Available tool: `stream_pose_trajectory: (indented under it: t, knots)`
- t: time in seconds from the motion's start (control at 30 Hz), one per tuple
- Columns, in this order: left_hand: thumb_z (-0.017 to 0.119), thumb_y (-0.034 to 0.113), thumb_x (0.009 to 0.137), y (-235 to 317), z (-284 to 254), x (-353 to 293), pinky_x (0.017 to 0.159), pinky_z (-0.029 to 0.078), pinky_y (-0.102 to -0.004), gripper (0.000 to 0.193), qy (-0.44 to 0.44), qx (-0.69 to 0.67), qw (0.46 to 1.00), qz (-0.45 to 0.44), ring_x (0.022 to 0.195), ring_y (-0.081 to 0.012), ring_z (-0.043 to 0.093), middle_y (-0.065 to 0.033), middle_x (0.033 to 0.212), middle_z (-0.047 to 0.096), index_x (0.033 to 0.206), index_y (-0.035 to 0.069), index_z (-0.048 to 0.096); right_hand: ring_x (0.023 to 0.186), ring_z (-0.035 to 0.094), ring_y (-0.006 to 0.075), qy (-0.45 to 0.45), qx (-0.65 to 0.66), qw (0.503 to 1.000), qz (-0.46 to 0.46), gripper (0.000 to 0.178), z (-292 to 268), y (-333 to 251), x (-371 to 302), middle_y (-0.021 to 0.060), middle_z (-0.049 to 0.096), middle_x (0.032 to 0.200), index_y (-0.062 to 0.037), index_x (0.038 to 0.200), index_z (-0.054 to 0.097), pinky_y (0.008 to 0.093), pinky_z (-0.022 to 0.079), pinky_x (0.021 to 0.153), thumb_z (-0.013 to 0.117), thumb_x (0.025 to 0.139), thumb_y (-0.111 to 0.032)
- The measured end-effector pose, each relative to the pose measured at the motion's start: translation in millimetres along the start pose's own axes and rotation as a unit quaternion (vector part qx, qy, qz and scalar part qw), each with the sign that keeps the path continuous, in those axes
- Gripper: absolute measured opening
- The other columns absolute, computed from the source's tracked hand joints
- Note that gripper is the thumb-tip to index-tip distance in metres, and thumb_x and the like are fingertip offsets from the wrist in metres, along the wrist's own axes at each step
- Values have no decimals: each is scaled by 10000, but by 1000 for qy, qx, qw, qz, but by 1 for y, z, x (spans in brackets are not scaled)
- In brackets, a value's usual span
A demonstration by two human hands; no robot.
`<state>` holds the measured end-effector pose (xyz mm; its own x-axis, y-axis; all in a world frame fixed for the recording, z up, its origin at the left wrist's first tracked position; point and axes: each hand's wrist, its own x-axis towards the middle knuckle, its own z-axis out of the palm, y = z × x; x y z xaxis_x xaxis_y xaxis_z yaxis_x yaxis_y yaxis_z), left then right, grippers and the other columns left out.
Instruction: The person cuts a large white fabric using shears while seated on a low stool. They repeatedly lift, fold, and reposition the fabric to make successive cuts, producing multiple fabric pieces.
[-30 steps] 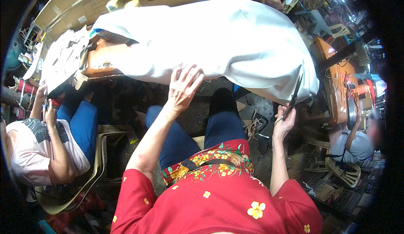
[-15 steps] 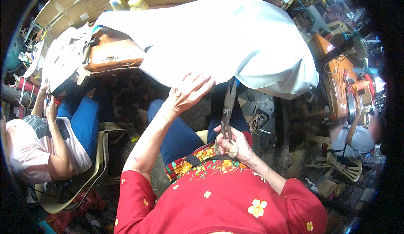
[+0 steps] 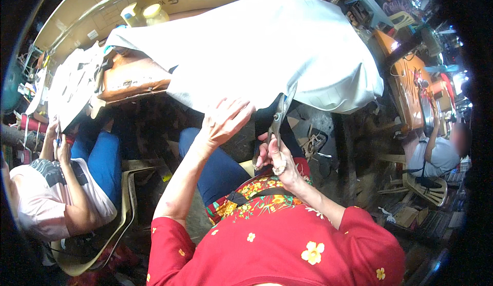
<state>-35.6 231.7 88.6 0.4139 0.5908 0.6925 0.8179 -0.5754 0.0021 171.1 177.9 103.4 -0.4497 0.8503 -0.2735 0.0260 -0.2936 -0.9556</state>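
A large white sheet, cloth-like and bent over at its right side, covers much of the table. At its near edge my left hand grips the sheet, fingers lying over it; the thumb is mostly hidden. My right hand is closed round the handles of large dark metal scissors. Their blades are spread and point away from me, meeting the sheet's near edge to the right of my left hand. One blade shows bright against the white; a small blue patch shows beside the other.
A wooden table shows left of the sheet, below a long cardboard box and yellowish jars. At left, a seated person handles white pieces. Another person sits at right by an orange-brown table.
The scissors' blades have gone from closed to spread, and the right hand's grip has loosened on the handles. My left hand remains at the sheet's edge. The view has shifted slightly.
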Motion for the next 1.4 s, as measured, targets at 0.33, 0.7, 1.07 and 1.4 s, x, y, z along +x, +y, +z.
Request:
stream_pose_trajectory:
  t: [0.33,0.7,1.07,1.4]
  knots:
    - [631,200,769,1,-1,-1,857,460,-360,305,-12,-18,1000,4,989,-193,600,-30,1070,620,1065,132,617,617,539,106,50,-39,998,-10,746,6,1,9,-1,432,735,-25,1067,473,253,429,572,353,856,-731]
    - [702,125,739,5,-5,2,793,503,-340,238,-1,-6,1000,9,917,-182,646,-21,979,656,970,129,644,474,527,95,98,-2,994,-51,611,15,7,3,14,479,596,-5,994,493,238,429,437,461,897,-607]
    - [667,164,753,1,-3,-7,863,457,-346,286,-8,-28,1000,2,996,-166,602,-14,1040,627,1032,128,620,454,505,90,125,-13,991,-36,553,14,2,12,1,443,618,-24,968,489,236,427,418,471,910,-573]
    - [689,144,737,4,-9,-6,840,477,-341,283,3,-44,999,-5,970,-180,615,-25,1018,631,1010,122,621,456,491,78,144,57,986,-56,537,11,-9,31,-12,426,635,-63,883,456,217,426,423,448,904,-599]
